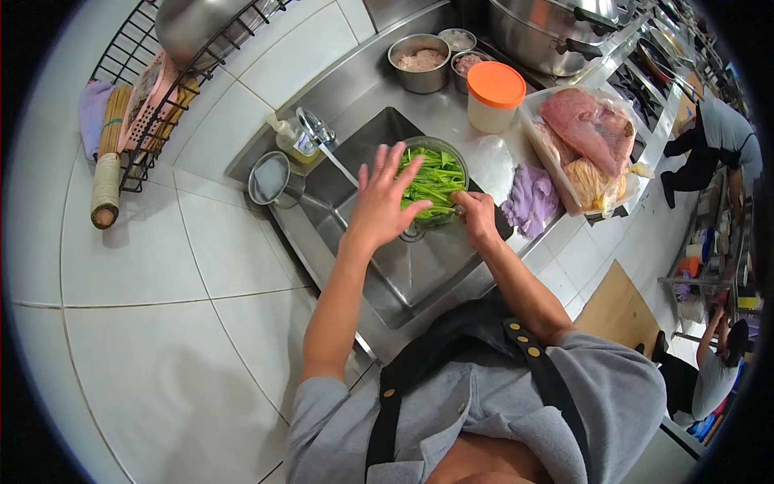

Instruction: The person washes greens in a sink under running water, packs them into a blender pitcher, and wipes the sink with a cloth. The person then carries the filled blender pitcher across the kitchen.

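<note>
A round, clear-sided bowl [460, 156] full of cut green leafy stems [435, 176] is over the steel sink [377, 270]. My left hand [382, 198] is at the bowl's left side, fingers spread, with nothing in its grasp. Part of the greens lies behind those fingertips. On the bowl's lower right rim, my right hand [476, 214] is closed, thumb and fingers pinched at the edge. The faucet [316, 127] reaches over the sink toward my left hand, and its spout end is hidden.
A strainer [269, 177] and soap bottle [297, 141] stand left of the sink. To the right are an orange-lidded tub [495, 85], a purple cloth [531, 198] and a tray of raw meat [592, 133]. Two people are at far right.
</note>
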Action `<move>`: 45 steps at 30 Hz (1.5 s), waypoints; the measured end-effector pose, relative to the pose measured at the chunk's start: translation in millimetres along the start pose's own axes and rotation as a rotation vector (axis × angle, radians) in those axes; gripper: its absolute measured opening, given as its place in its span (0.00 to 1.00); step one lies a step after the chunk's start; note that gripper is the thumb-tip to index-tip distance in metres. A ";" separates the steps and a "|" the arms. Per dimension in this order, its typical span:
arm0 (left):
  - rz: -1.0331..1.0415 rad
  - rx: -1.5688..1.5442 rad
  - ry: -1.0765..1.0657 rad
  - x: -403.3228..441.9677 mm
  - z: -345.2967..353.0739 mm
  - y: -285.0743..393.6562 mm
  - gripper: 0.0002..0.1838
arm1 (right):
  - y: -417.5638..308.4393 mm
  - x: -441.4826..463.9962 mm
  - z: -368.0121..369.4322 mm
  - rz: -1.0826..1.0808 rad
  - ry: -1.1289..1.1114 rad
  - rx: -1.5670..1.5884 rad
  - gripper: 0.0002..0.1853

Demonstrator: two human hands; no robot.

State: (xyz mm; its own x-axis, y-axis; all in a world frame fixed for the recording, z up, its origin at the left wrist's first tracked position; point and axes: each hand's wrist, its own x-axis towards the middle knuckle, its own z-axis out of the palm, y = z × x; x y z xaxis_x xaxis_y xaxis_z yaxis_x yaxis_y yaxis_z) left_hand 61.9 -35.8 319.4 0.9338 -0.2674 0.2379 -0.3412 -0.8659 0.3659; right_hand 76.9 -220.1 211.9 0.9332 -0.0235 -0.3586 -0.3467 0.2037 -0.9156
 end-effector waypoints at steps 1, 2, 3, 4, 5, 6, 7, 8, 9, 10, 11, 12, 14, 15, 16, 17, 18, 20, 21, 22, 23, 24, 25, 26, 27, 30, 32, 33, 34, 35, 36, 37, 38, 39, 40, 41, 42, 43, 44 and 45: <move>0.052 0.000 -0.097 4.0 0.1 5.5 0.32 | 0.0 -0.8 -0.1 -0.004 -0.012 0.001 0.14; 0.052 0.001 -0.097 8.1 4.1 6.4 0.32 | 1.0 -1.7 0.1 -0.004 -0.013 0.001 0.14; 0.117 0.010 -0.190 13.8 9.4 4.8 0.33 | 2.2 -1.6 0.6 -0.015 -0.006 -0.003 0.14; 0.184 0.020 -0.283 19.0 13.5 2.4 0.34 | 3.5 -1.0 0.5 -0.027 0.004 -0.007 0.15; 0.191 0.020 -0.283 23.1 16.6 -0.4 0.34 | 5.3 0.8 -1.2 -0.030 0.009 -0.005 0.15; 0.204 0.060 -0.351 26.9 19.0 -2.5 0.33 | 7.6 2.6 -3.4 -0.022 0.012 -0.013 0.15; 0.213 0.099 -0.423 28.3 22.2 -4.1 0.33 | 11.3 3.0 -5.6 -0.008 0.015 -0.022 0.15; 0.215 0.098 -0.428 29.2 25.9 -5.4 0.33 | 15.0 4.1 -7.1 -0.004 0.018 -0.020 0.15; 0.199 0.135 -0.424 30.0 27.4 -4.9 0.32 | 17.2 4.9 -7.1 -0.007 0.001 -0.043 0.13; 0.182 0.173 -0.419 29.8 28.6 -4.6 0.32 | 19.4 5.5 -6.9 -0.011 -0.018 -0.066 0.11; 0.181 0.173 -0.422 29.4 30.2 -3.8 0.32 | 21.4 5.9 -7.0 -0.009 -0.019 -0.064 0.11; 0.160 0.187 -0.425 29.4 29.9 -1.1 0.31 | 21.9 6.1 -7.0 -0.022 -0.017 -0.076 0.11; 0.134 0.198 -0.426 26.3 27.4 1.4 0.30 | 23.2 6.4 -7.4 -0.033 -0.016 -0.090 0.11; 0.127 0.129 -0.408 23.5 24.3 0.3 0.29 | 22.8 7.1 -7.7 -0.036 -0.005 -0.100 0.14; 0.123 0.060 -0.389 22.9 22.0 -1.6 0.28 | 22.0 8.1 -8.7 -0.040 0.009 -0.110 0.17; 0.126 0.059 -0.390 23.5 21.9 -7.6 0.28 | 23.5 10.1 -9.6 -0.040 0.012 -0.109 0.17; 0.158 -0.016 -0.307 24.9 20.1 -13.3 0.27 | 24.6 11.7 -9.0 -0.033 0.014 -0.123 0.17; 0.184 -0.092 -0.226 24.4 24.4 -16.9 0.26 | 28.3 12.4 -9.1 -0.022 0.013 -0.139 0.18; 0.184 -0.081 -0.084 25.2 26.0 -8.4 0.26 | 25.0 9.4 -8.1 -0.013 -0.002 -0.154 0.18; 0.182 -0.068 0.060 25.5 28.4 -1.7 0.27 | 23.0 7.7 -6.1 -0.005 -0.019 -0.169 0.18; 0.188 -0.024 0.021 23.1 38.7 -3.4 0.26 | 23.4 7.4 -4.3 -0.006 -0.025 -0.173 0.18; 0.186 -0.024 0.026 20.4 48.2 -4.1 0.26 | 23.7 7.0 -3.1 -0.015 -0.018 -0.183 0.18; 0.115 0.013 -0.092 17.1 56.2 -3.4 0.26 | 23.2 7.2 -2.3 -0.024 -0.010 -0.193 0.18; 0.045 0.050 -0.213 13.4 62.8 -4.7 0.25 | 22.9 7.5 -1.9 -0.026 -0.010 -0.194 0.18; 0.038 0.059 -0.207 10.9 62.8 -3.7 0.24 | 22.3 7.0 -1.1 -0.013 -0.007 -0.173 0.18; 0.020 0.142 -0.171 4.3 64.7 -4.5 0.23 | 21.2 1.7 3.3 0.022 -0.014 -0.156 0.18; 0.006 0.117 -0.175 1.3 65.9 -7.8 0.22 | 15.5 -1.4 7.5 0.032 -0.029 -0.159 0.19; 0.008 0.096 -0.186 -0.4 67.3 -11.3 0.22 | 14.1 -3.5 9.3 0.036 -0.028 -0.205 0.17; -0.007 0.094 -0.179 -1.9 68.0 -16.3 0.22 | 14.1 -5.0 11.2 0.041 -0.027 -0.251 0.16; -0.014 0.036 -0.205 -3.3 68.8 -21.9 0.22 | 16.3 -3.7 13.1 0.042 -0.038 -0.262 0.16; -0.020 -0.024 -0.231 -7.1 73.2 -28.0 0.22 | 17.3 -2.7 15.6 0.064 -0.021 -0.316 0.17; -0.031 -0.028 -0.223 -11.5 79.3 -34.2 0.22 | 17.8 -2.0 18.1 0.083 -0.003 -0.369 0.18; -0.039 -0.097 -0.227 -15.0 85.6 -40.7 0.22 | 18.2 -2.7 19.8 0.080 -0.011 -0.379 0.18; -0.045 -0.165 -0.230 -18.2 92.8 -47.3 0.22 | 12.1 -7.2 23.4 0.100 0.016 -0.440 0.19; -0.052 -0.169 -0.220 -21.1 99.2 -51.7 0.22 | 8.7 -9.4 26.3 0.121 0.044 -0.501 0.21; -0.073 -0.203 -0.231 -23.8 106.2 -55.5 0.22 | 11.0 -7.5 26.8 0.118 0.039 -0.510 0.21; -0.093 -0.238 -0.243 -25.7 108.0 -56.7 0.23 | 13.5 -5.9 27.0 0.123 0.031 -0.533 0.21; -0.099 -0.244 -0.238 -27.3 109.6 -58.6 0.23 | 16.2 -4.8 26.8 0.130 0.023 -0.555 0.22; -0.116 -0.267 -0.258 -27.7 111.1 -61.0 0.23 | 18.8 -3.0 27.1 0.130 0.021 -0.564 0.22; -0.131 -0.289 -0.278 -28.2 112.8 -63.5 0.24 | 18.5 -2.4 28.9 0.133 0.015 -0.589 0.23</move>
State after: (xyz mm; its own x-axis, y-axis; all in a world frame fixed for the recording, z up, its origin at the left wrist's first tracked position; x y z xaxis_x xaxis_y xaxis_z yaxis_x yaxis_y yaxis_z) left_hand 69.5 -20.9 188.0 0.9513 -0.3013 -0.0651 -0.1968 -0.7564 0.6238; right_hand 70.9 -188.0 201.1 0.8784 -0.0498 -0.4753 -0.4582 -0.3707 -0.8079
